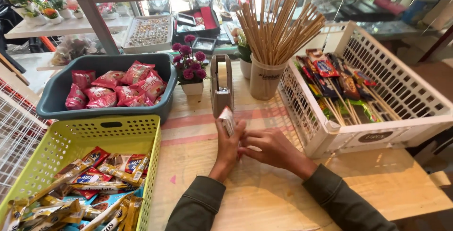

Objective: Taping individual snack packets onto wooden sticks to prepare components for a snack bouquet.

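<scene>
Wooden tabletop [264, 198] with a striped cloth supports all items in view. Left hand [228, 147] is upright at the centre of the table, fingers closed around a small flat packet [227, 119] whose top edge stands clear above the fingertips. Right hand [265, 147] lies just beside it, fingers curled and touching the left hand at the packet's lower part; whether the right fingers grip the packet itself cannot be told. Both forearms wear dark green sleeves.

Tape dispenser [221, 85], beige and upright, stands directly behind the packet, near but apart from it. A cup of wooden sticks [273, 37] stands to the right of the dispenser. A small white pot of purple flowers [190, 65] stands to its left.

White slatted crate [401, 84] occupies the right side and holds wrapped snacks fixed on sticks [337, 87], lying toward its left wall. Grey-blue tub [56, 94] at the upper left holds red snack pouches [118, 89]. Yellow-green perforated basket [85, 134] at the lower left holds elongated sachets [94, 183] in mixed colours. Both containers are well apart from the hands.
</scene>
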